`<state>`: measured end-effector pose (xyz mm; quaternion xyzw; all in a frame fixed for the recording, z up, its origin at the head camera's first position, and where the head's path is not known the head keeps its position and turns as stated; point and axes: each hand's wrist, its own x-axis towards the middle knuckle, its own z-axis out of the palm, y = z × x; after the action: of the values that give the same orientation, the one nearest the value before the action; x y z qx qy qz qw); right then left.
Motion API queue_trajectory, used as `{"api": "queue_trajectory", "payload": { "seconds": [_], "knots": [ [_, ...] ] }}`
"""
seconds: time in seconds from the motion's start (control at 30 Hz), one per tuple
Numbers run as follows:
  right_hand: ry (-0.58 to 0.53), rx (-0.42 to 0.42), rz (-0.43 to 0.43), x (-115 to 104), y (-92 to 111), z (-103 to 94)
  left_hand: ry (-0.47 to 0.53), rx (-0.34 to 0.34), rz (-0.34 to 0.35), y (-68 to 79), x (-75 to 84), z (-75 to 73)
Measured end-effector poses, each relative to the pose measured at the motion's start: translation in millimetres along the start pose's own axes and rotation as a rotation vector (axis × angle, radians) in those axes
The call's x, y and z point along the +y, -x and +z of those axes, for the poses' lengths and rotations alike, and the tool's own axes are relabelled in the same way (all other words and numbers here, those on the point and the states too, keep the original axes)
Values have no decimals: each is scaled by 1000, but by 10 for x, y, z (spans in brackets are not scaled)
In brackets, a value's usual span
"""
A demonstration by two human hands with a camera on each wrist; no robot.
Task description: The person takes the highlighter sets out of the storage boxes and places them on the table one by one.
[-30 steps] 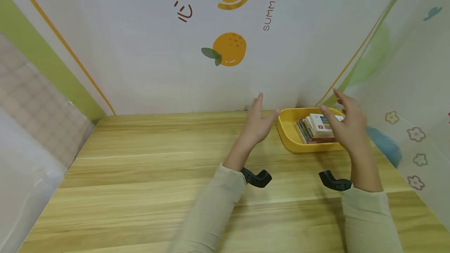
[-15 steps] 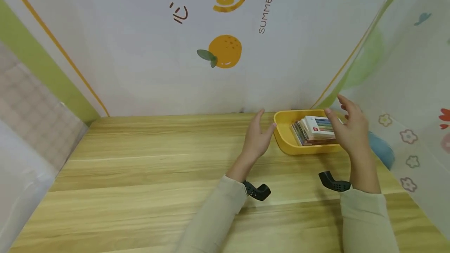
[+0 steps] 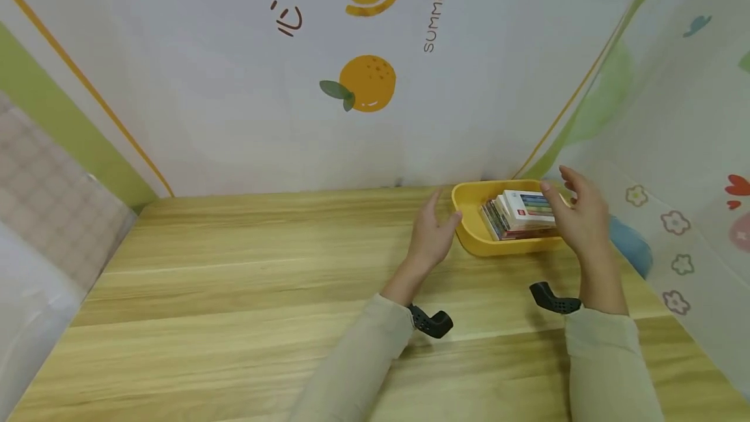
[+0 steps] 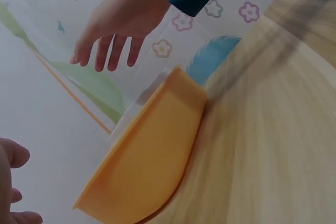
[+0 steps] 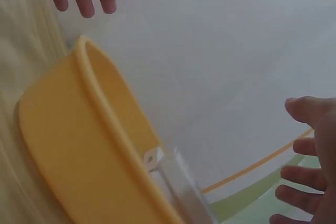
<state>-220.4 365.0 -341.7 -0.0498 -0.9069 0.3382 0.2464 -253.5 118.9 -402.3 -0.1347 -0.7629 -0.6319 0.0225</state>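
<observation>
In the head view, a person's left hand (image 3: pixel 430 236), thumb parted from the fingers and grasping nothing, hung just beside a yellow plastic bin (image 3: pixel 504 249) at the back right of a wood-grain tabletop (image 3: pixel 234 292). The right hand (image 3: pixel 580 220), equally empty, partly hid its right end. Inside, a white box (image 3: pixel 530 208) topped a stack (image 3: pixel 493 219). The left-wrist view caught the right hand's fingers loosely extended above the rim; the right-wrist view, the left hand's fingers clear of it.

There are two hands (image 3: pixel 430 236) (image 3: pixel 584 220), two black wrist cameras (image 3: pixel 432 323) (image 3: pixel 553 299), one yellow bin (image 3: pixel 489 248) at three o'clock, one stack of flat packs (image 3: pixel 524 210), one bench (image 3: pixel 234 292).
</observation>
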Motion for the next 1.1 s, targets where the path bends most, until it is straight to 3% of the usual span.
{"api": "queue_trajectory", "payload": {
  "seconds": [0.23,0.5,1.1],
  "knots": [
    [-19,115,12,250,-8,117,-9,-25,-32,-6,-64,68],
    [-28,159,88,385,3,121,-25,-59,-79,28,-89,152],
    [-29,103,225,659,-1,125,-58,-127,-29,76,-177,297]
  ]
}}
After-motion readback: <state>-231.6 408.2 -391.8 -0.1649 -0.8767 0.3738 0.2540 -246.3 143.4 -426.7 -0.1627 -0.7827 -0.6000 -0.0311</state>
